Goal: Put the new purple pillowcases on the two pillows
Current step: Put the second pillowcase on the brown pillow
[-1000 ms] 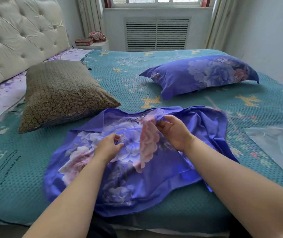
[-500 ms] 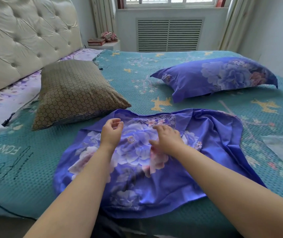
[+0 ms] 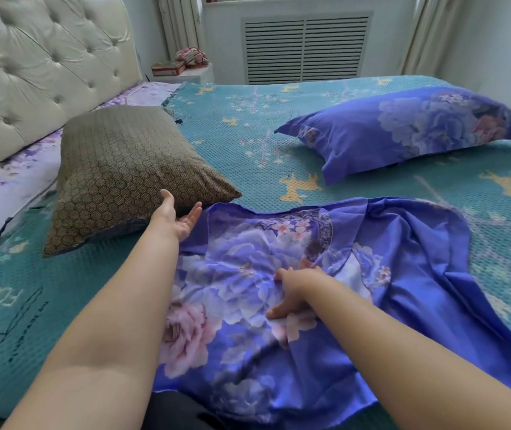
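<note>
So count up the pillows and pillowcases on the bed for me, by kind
Bare brown pillow: 1
Pillow already in a purple case: 1
Loose purple pillowcase: 1
Total: 3

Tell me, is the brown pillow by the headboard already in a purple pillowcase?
No, bare. The brown pillow shows its honeycomb fabric; the empty purple pillowcase lies flat beside it.
</note>
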{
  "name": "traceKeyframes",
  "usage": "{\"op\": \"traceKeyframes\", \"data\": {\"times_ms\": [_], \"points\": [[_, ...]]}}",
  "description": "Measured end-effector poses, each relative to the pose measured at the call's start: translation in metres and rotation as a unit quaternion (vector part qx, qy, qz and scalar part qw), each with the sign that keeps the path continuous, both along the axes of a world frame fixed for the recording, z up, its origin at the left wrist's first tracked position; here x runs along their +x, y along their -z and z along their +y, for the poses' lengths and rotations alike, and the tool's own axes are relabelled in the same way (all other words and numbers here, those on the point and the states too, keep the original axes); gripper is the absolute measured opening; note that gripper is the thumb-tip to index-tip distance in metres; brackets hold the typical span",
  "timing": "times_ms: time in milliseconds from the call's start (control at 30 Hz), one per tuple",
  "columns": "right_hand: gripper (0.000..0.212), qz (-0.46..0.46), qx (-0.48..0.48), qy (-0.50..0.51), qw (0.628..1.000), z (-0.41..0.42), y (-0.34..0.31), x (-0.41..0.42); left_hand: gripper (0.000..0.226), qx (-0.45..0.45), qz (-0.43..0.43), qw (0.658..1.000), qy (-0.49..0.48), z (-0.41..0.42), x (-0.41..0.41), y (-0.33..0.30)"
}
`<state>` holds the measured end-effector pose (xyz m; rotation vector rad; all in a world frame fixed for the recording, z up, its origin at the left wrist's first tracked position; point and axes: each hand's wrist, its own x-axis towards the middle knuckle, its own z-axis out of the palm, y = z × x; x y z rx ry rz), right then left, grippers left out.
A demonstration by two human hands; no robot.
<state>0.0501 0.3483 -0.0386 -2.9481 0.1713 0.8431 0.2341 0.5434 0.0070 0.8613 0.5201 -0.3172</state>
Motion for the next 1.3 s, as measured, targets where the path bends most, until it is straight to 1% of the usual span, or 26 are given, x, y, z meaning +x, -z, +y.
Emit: {"op": "traceKeyframes", "data": {"times_ms": [67, 133, 167, 200, 267, 400, 467, 500, 533, 600, 633, 733, 767, 800, 867, 900, 967, 1000, 1033, 1100, 1133, 1167, 1233, 1300], "points": [[0.093, -0.022, 0.007, 0.001, 1.0, -0.001, 0.002, -0.004, 0.049, 0.047, 0.026, 0.999, 0.002, 0.002, 0.011, 0.001], [0.094, -0.033, 0.014, 0.003, 0.999, -0.002, 0.004, -0.007, 0.03, 0.131, 0.06, 0.99, -0.008, 0.006, 0.018, 0.008], [0.094, -0.034, 0.019, 0.005, 0.999, -0.002, 0.004, -0.008, 0.026, 0.159, 0.064, 0.985, -0.017, 0.008, 0.021, 0.011], [0.094, -0.035, 0.023, 0.007, 0.999, -0.002, 0.004, -0.009, 0.029, 0.18, 0.062, 0.981, -0.029, 0.011, 0.024, 0.015], [0.094, -0.029, 0.026, 0.012, 0.999, -0.001, 0.003, -0.01, 0.029, 0.22, 0.047, 0.974, -0.025, 0.012, 0.024, 0.018], [0.099, -0.005, 0.042, 0.034, 0.999, 0.0, 0.002, -0.007, 0.009, 0.303, 0.023, 0.953, -0.006, -0.001, -0.001, 0.012], [0.101, -0.001, 0.054, 0.041, 0.998, 0.001, 0.002, -0.01, 0.009, 0.333, -0.011, 0.943, 0.014, -0.017, -0.015, 0.004], [0.101, -0.005, 0.058, 0.041, 0.997, 0.001, 0.003, -0.013, 0.003, 0.337, -0.037, 0.941, 0.019, -0.025, -0.021, -0.002], [0.1, -0.011, 0.061, 0.038, 0.997, 0.0, 0.003, -0.017, 0.008, 0.34, -0.057, 0.938, 0.019, -0.03, -0.026, -0.008], [0.097, -0.021, 0.068, 0.033, 0.997, -0.002, 0.003, -0.024, 0.021, 0.318, -0.057, 0.946, 0.018, -0.032, -0.029, -0.015], [0.096, -0.022, 0.072, 0.033, 0.997, -0.003, 0.003, -0.026, 0.03, 0.282, -0.04, 0.958, 0.028, -0.028, -0.03, -0.017], [0.098, -0.005, 0.062, 0.034, 0.997, -0.003, 0.003, -0.023, 0.08, 0.151, 0.023, 0.987, 0.045, -0.009, -0.024, -0.019], [0.1, 0.012, 0.05, 0.036, 0.998, -0.001, 0.003, -0.019, 0.088, 0.116, 0.022, 0.992, 0.033, -0.003, -0.021, -0.022], [0.102, 0.032, 0.035, 0.035, 0.998, 0.002, 0.002, -0.012, 0.091, 0.091, 0.014, 0.996, 0.014, 0.002, -0.017, -0.025], [0.103, 0.072, 0.016, 0.044, 0.996, 0.005, -0.004, -0.003, 0.085, 0.066, 0.007, 0.997, -0.027, 0.01, -0.005, -0.029], [0.099, 0.095, 0.025, 0.06, 0.993, 0.006, -0.009, 0.0, 0.078, 0.062, 0.012, 0.997, -0.044, 0.014, 0.002, -0.028], [0.076, 0.127, 0.082, 0.104, 0.983, 0.004, -0.009, 0.006, 0.056, 0.062, 0.034, 0.994, -0.089, 0.021, 0.014, -0.021], [0.068, 0.125, 0.102, 0.108, 0.981, 0.005, -0.009, 0.008, 0.042, 0.068, 0.034, 0.989, -0.123, 0.021, 0.019, -0.018], [0.071, 0.118, 0.107, 0.116, 0.98, 0.005, -0.009, 0.007, 0.031, 0.076, 0.028, 0.984, -0.158, 0.021, 0.022, -0.014], [0.093, 0.105, 0.064, 0.102, 0.987, 0.004, -0.007, 0.006, 0.029, 0.1, 0.012, 0.972, -0.211, 0.015, 0.022, -0.012], [0.1, 0.118, 0.043, 0.077, 0.989, 0.004, -0.008, 0.009, 0.029, 0.111, 0.003, 0.968, -0.223, 0.01, 0.017, -0.013], [0.103, 0.139, 0.038, 0.073, 0.987, 0.004, -0.008, 0.01, 0.025, 0.118, -0.004, 0.967, -0.226, 0.004, 0.01, -0.015], [0.099, 0.169, 0.104, 0.114, 0.973, 0.003, -0.007, 0.015, 0.014, 0.124, -0.015, 0.969, -0.212, -0.01, -0.009, -0.022], [0.087, 0.163, 0.162, 0.139, 0.963, 0.004, -0.012, 0.014, 0.009, 0.131, -0.036, 0.975, -0.176, -0.025, -0.032, -0.032]]}}
